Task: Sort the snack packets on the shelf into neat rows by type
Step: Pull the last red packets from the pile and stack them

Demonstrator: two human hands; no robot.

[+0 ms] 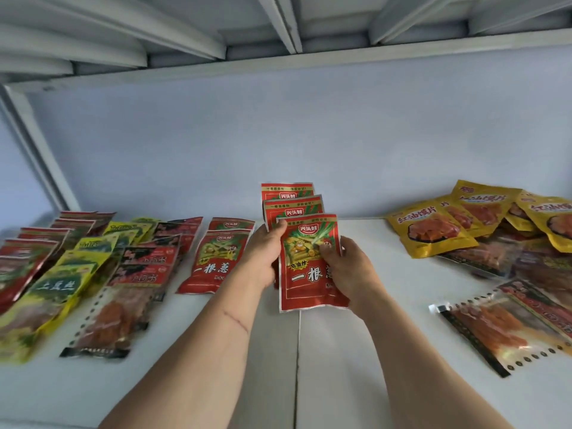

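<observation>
Broadly, a white shelf [371, 351] filled the view, backed by a pale wall [278, 144] and roofed by the ribbed underside of the shelf above [185, 41]. On its left side lay overlapping rows of packets: dark red ones at the far edge [28, 252], yellow-green ones [58, 286] beside them, then red-and-black ones with clear windows [136, 274], and a short row of red packets [213, 258] nearest the middle. At the right sat a loose heap of yellow packets [433, 230] over darker ones, with a clear perforated packet [501, 323] lying apart in front. Near the middle, both hands held up a fanned stack of three red packets [306, 261], their lower edges close to the shelf. The left hand [263, 252] gripped the stack's left edge, thumb curled over the front packet's top corner. The right hand [349, 270] clasped the right edge, thumb pressed on the printed front, fingers hidden behind.
</observation>
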